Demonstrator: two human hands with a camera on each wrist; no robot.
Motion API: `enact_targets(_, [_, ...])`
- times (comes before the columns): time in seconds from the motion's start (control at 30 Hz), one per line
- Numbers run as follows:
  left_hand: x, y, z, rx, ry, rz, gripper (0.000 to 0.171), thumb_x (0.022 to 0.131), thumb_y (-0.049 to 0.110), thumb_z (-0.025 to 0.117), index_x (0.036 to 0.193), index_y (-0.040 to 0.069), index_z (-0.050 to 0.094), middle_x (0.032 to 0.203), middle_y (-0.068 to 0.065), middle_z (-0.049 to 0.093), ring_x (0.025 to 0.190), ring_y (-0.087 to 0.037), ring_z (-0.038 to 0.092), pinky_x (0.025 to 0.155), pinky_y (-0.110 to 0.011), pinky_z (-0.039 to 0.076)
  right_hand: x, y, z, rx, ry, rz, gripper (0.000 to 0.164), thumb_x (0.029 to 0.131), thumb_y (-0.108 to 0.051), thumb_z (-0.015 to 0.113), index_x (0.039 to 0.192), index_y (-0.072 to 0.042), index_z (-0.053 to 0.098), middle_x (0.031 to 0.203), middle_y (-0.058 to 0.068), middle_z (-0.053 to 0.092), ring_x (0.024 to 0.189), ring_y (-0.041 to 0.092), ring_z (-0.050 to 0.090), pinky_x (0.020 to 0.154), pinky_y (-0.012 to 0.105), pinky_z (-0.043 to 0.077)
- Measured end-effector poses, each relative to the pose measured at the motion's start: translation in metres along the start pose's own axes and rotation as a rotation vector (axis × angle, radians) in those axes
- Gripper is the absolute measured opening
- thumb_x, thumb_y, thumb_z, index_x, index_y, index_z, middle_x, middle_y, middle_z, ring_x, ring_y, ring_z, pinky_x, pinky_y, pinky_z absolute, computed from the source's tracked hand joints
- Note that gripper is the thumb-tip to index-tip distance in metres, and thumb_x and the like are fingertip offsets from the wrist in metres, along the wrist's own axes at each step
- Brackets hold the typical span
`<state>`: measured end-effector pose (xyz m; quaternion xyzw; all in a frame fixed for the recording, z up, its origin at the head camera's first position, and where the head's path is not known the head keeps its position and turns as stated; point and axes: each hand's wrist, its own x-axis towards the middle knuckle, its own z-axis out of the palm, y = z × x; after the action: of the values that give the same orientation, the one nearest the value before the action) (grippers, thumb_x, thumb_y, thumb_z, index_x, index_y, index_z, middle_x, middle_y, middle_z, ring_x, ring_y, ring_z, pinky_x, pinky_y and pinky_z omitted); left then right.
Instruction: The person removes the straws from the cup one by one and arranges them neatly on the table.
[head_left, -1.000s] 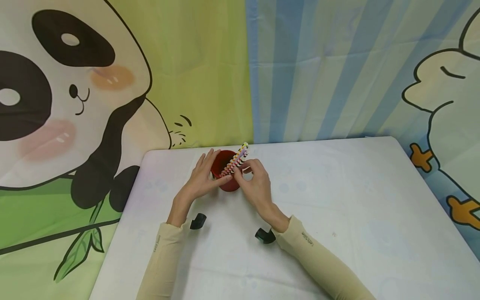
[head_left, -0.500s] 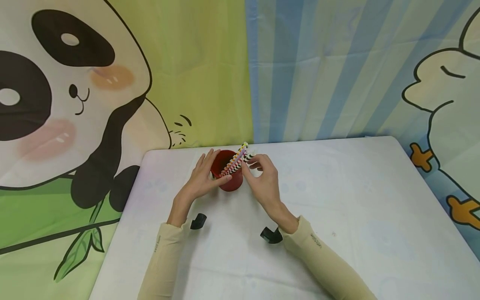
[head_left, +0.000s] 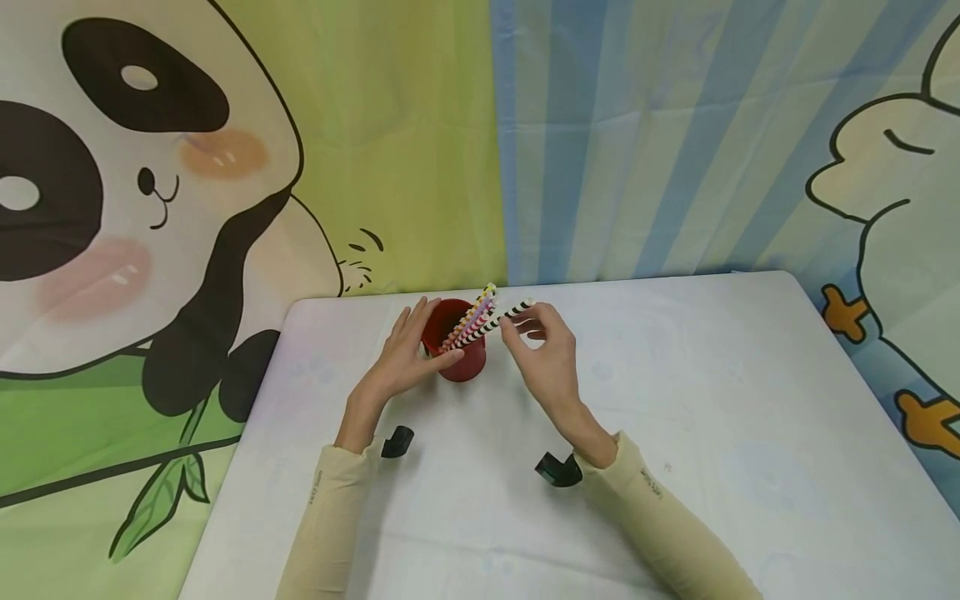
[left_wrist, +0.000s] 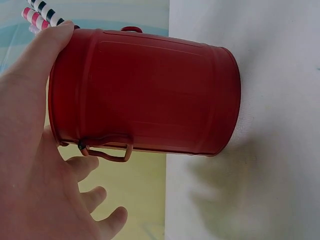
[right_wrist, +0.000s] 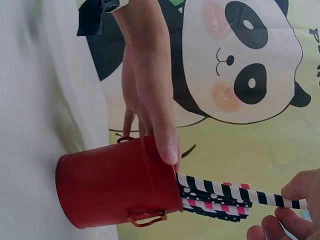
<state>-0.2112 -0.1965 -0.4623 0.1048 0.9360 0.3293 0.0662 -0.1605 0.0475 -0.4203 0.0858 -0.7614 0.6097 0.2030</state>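
Observation:
A small red metal bucket (head_left: 468, 365) with little side handles stands upright on the table. My left hand (head_left: 403, 357) holds it by the rim, the thumb (left_wrist: 61, 36) on the near side and the other fingers spread beyond. Several patterned paper straws (head_left: 474, 318) lean out over the bucket's right side; striped and dotted ones show in the right wrist view. Between thumb and fingertips my right hand (head_left: 546, 354) pinches the upper end of a black-and-white striped straw (right_wrist: 265, 198). That straw sticks out farther than the bunch, and its lower end is hidden in the bucket.
A white cloth covers the table (head_left: 675, 400), whose back edge lies just behind the bucket. Behind it hangs a curtain (head_left: 420, 167) printed with a panda and stripes. Black camera mounts (head_left: 558, 471) sit at both wrists.
My right hand has moved right, drawing the black-and-white straw partly out and tilting it away from the bunch. The left hand and bucket have stayed in place.

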Motion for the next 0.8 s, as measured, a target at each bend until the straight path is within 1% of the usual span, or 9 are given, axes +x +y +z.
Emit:
enact_targets(0.13, [0.000, 0.001, 0.000, -0.009, -0.004, -0.008, 0.099, 0.079, 0.077, 0.064, 0.158, 0.045, 0.014, 0.170, 0.010, 0.005, 0.158, -0.029, -0.003, 0.117, -0.074, 0.010, 0.003, 0.001, -0.007, 0.013, 0.016, -0.006, 0.018, 0.094, -0.027, 0.072, 0.101, -0.010, 0.069, 0.102, 0.007, 0.069, 0.095, 0.023, 0.065, 0.085, 0.052, 0.051])
enact_targets(0.27, [-0.001, 0.002, -0.001, -0.009, -0.008, -0.009, 0.098, 0.079, 0.076, 0.064, 0.158, 0.045, 0.014, 0.170, 0.009, 0.005, 0.158, -0.030, -0.002, 0.117, -0.074, 0.009, 0.004, 0.002, -0.013, 0.004, 0.033, -0.005, 0.016, 0.094, -0.023, 0.071, 0.101, -0.008, 0.069, 0.102, 0.008, 0.068, 0.097, 0.022, 0.064, 0.086, 0.051, 0.052])
enact_targets(0.4, [-0.001, 0.003, -0.001, -0.012, -0.010, -0.005, 0.097, 0.080, 0.076, 0.064, 0.158, 0.045, 0.014, 0.170, 0.009, 0.005, 0.158, -0.032, -0.002, 0.118, -0.073, 0.010, 0.005, -0.002, -0.019, 0.003, 0.057, 0.001, 0.015, 0.094, -0.014, 0.071, 0.102, -0.002, 0.068, 0.103, 0.016, 0.067, 0.098, 0.029, 0.063, 0.087, 0.054, 0.051])
enact_targets(0.47, [-0.001, 0.003, -0.001, -0.014, -0.012, -0.006, 0.097, 0.080, 0.075, 0.064, 0.158, 0.045, 0.014, 0.170, 0.009, 0.005, 0.158, -0.031, -0.002, 0.118, -0.073, 0.010, 0.006, -0.008, -0.023, 0.011, 0.063, 0.003, 0.015, 0.094, -0.009, 0.070, 0.102, 0.002, 0.067, 0.103, 0.021, 0.066, 0.098, 0.035, 0.062, 0.088, 0.057, 0.051])
enact_targets(0.5, [-0.001, 0.002, -0.001, -0.014, -0.011, -0.005, 0.097, 0.081, 0.075, 0.064, 0.158, 0.045, 0.014, 0.170, 0.008, 0.005, 0.158, -0.032, -0.002, 0.118, -0.073, 0.011, 0.006, -0.013, -0.024, 0.014, 0.065, 0.006, 0.014, 0.094, -0.008, 0.069, 0.102, 0.004, 0.066, 0.103, 0.022, 0.065, 0.098, 0.036, 0.062, 0.088, 0.057, 0.051])
enact_targets(0.57, [-0.001, 0.002, -0.001, -0.013, -0.011, -0.006, 0.096, 0.081, 0.075, 0.064, 0.158, 0.045, 0.014, 0.170, 0.008, 0.005, 0.158, -0.031, -0.002, 0.118, -0.073, 0.011, 0.005, -0.024, -0.028, 0.019, 0.065, 0.015, 0.014, 0.094, -0.006, 0.068, 0.102, 0.006, 0.066, 0.103, 0.024, 0.065, 0.098, 0.038, 0.062, 0.088, 0.054, 0.051])
enact_targets(0.67, [-0.002, 0.003, -0.001, -0.017, -0.010, -0.008, 0.096, 0.081, 0.074, 0.064, 0.158, 0.045, 0.014, 0.170, 0.009, 0.005, 0.158, -0.031, -0.002, 0.118, -0.072, 0.011, 0.005, -0.038, -0.033, 0.021, 0.068, 0.028, 0.015, 0.094, -0.004, 0.067, 0.102, 0.008, 0.066, 0.102, 0.024, 0.065, 0.098, 0.037, 0.063, 0.088, 0.042, 0.052])
enact_targets(0.8, [-0.002, 0.003, -0.002, -0.021, -0.010, -0.006, 0.096, 0.081, 0.074, 0.064, 0.158, 0.046, 0.014, 0.170, 0.010, 0.005, 0.158, -0.030, -0.002, 0.118, -0.073, 0.011, 0.005, -0.042, -0.039, 0.011, 0.080, 0.029, 0.015, 0.095, -0.004, 0.066, 0.103, 0.009, 0.066, 0.102, 0.024, 0.066, 0.098, 0.035, 0.063, 0.086, 0.029, 0.051])
